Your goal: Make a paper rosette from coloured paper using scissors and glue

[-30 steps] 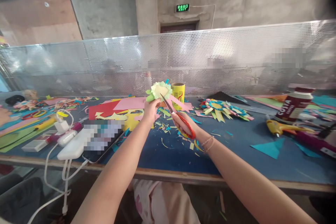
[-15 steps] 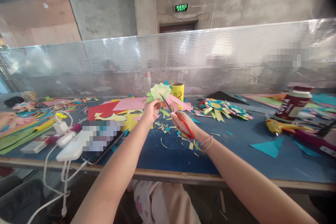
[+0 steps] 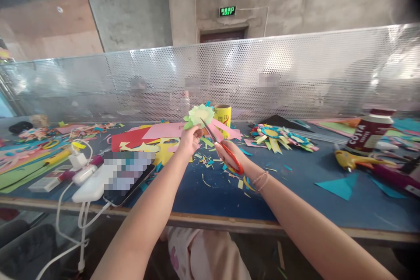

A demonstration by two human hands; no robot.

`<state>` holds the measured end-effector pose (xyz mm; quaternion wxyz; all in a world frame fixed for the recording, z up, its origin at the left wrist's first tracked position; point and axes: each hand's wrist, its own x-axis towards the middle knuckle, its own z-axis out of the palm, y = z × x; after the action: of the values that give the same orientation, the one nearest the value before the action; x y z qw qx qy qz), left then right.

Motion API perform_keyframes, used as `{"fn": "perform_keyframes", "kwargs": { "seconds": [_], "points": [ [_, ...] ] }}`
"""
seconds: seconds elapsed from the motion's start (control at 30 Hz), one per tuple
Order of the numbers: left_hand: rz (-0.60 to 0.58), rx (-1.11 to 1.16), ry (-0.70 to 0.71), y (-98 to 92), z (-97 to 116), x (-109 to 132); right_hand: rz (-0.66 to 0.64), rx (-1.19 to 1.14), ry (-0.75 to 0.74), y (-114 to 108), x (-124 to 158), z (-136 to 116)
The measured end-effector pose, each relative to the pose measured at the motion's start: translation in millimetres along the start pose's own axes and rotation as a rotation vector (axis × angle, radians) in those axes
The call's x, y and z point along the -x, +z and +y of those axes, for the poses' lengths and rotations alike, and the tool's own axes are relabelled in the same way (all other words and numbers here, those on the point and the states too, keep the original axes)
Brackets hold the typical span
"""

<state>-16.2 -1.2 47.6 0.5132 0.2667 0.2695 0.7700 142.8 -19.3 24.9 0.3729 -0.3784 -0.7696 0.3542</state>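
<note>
My left hand (image 3: pixel 188 138) is raised over the blue table (image 3: pixel 295 197) and pinches the lower edge of a pale green paper flower (image 3: pixel 199 114). In my right hand (image 3: pixel 231 155) is a pair of red-handled scissors (image 3: pixel 223 145), fingers through the loops. The blades point up and left, and their tips touch the flower's right side. Below both hands, small paper scraps (image 3: pixel 213 166) lie scattered on the table.
A yellow tape roll (image 3: pixel 223 116) stands behind the flower, with pink and red paper sheets (image 3: pixel 144 133) to its left. A phone (image 3: pixel 129 177) and white power bank (image 3: pixel 92 183) lie left. A finished paper flower (image 3: pixel 278 136), glue gun (image 3: pixel 348 158) and Costa bottle (image 3: pixel 369 131) lie right.
Both hands keep their hold and stay almost in place. A co-worker's hand seen at the far left edge earlier is out of view now.
</note>
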Motion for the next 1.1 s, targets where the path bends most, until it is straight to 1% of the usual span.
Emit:
{"fn": "perform_keyframes", "kwargs": {
  "seconds": [0.13, 0.2, 0.27, 0.37, 0.47, 0.57, 0.63, 0.7, 0.83, 0.9, 0.97, 1.1],
  "points": [
    [0.044, 0.008, 0.076, -5.5, -0.3, -7.3, -0.05, -0.048, -0.054, -1.0, -2.7, 7.1],
    [0.076, 0.01, 0.137, -9.7, 1.2, -12.9, -0.063, -0.05, -0.022, -1.8, -3.9, 10.1],
    [0.133, 0.024, 0.199, -14.3, 4.0, -18.7, -0.062, -0.029, 0.025, -2.7, -4.6, 12.3],
    [0.265, 0.076, 0.244, -20.6, 9.9, -24.6, -0.018, -0.008, 0.066, -4.1, -6.0, 14.0],
    [0.326, 0.104, 0.263, -25.4, 15.2, -25.7, 0.088, 0.007, 0.039, -6.5, -7.9, 14.4],
    [0.306, 0.084, 0.264, -27.9, 17.6, -23.7, 0.229, 0.03, -0.07, -9.4, -8.7, 12.9],
    [0.271, 0.072, 0.252, -28.0, 17.2, -21.9, 0.249, 0.031, -0.151, -10.0, -8.1, 11.0],
    [0.237, 0.064, 0.243, -26.9, 15.7, -20.5, 0.186, 0.032, -0.173, -8.6, -6.8, 9.1],
    [0.233, 0.057, 0.215, -21.9, 11.7, -18.2, 0.035, 0.058, -0.07, -3.0, -4.7, 6.5],
    [0.23, 0.073, 0.175, -18.6, 10.9, -16.3, 0.017, 0.061, -0.031, -2.2, -4.4, 5.4],
    [0.229, 0.104, 0.117, -15.5, 11.5, -13.5, 0.033, 0.046, -0.01, -3.7, -4.4, 4.4],
    [0.217, 0.172, -0.019, -12.1, 14.5, -8.1, 0.039, 0.02, -0.019, -9.6, -5.3, 3.3]
  ]
}}
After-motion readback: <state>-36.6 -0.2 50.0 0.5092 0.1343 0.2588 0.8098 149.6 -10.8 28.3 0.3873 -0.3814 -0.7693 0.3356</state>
